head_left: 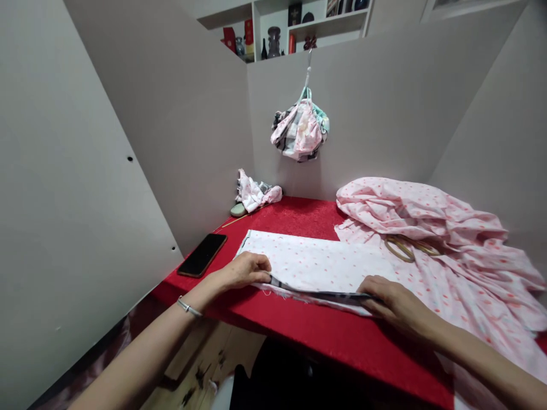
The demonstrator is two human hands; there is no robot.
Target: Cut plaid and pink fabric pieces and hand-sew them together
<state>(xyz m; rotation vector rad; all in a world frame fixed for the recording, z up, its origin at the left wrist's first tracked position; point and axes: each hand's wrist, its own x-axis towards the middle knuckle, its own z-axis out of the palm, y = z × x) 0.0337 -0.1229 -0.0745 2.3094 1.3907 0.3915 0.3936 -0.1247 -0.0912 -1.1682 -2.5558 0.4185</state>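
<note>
Cloth (316,259) lies lengthwise left-to-right.

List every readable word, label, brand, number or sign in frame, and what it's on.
None can be read.
Black box on the shelf: pale mark, too small to read.
Upright red item on the shelf: any marks are too small and blurred to read.
Phone: dark screen, no text visible.
Dotted cloth: printed spots, no lettering visible.

Soft, muted light, dark shadow beneath the red-covered table (299,215), wide-angle stretching toward edges, shelf ornaments (274,42) perhaps blurred
</note>
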